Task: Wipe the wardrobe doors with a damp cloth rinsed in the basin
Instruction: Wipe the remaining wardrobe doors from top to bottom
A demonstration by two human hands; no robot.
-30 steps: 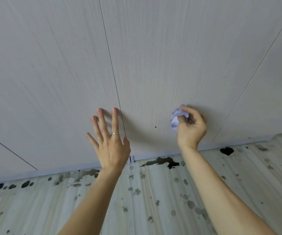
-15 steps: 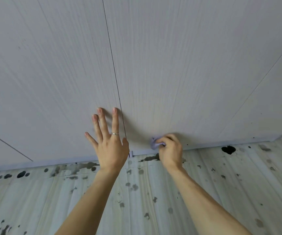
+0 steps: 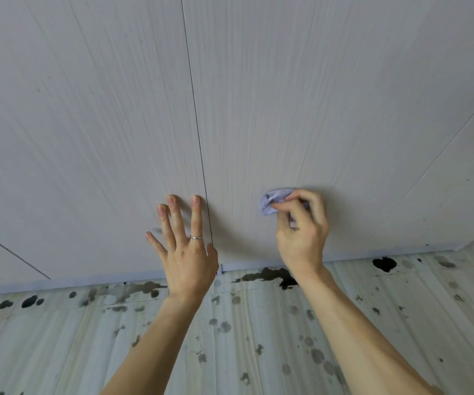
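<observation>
Pale wardrobe doors (image 3: 287,95), thin seam (image 3: 198,138) running down to their bottom edge at a spotted floor (image 3: 230,337). Left hand (image 3: 185,252) spread flat just left of the seam, holding nothing. Right hand (image 3: 304,232) curled round a lilac cloth (image 3: 272,199) low on the right door, broad panel above.

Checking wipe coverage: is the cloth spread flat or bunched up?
Bunched: the cloth is a crumpled wad pinched by the right hand against the wardrobe door.

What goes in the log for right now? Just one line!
right hand: grips cloth against right door | left hand: fingers straight, on left door
</observation>
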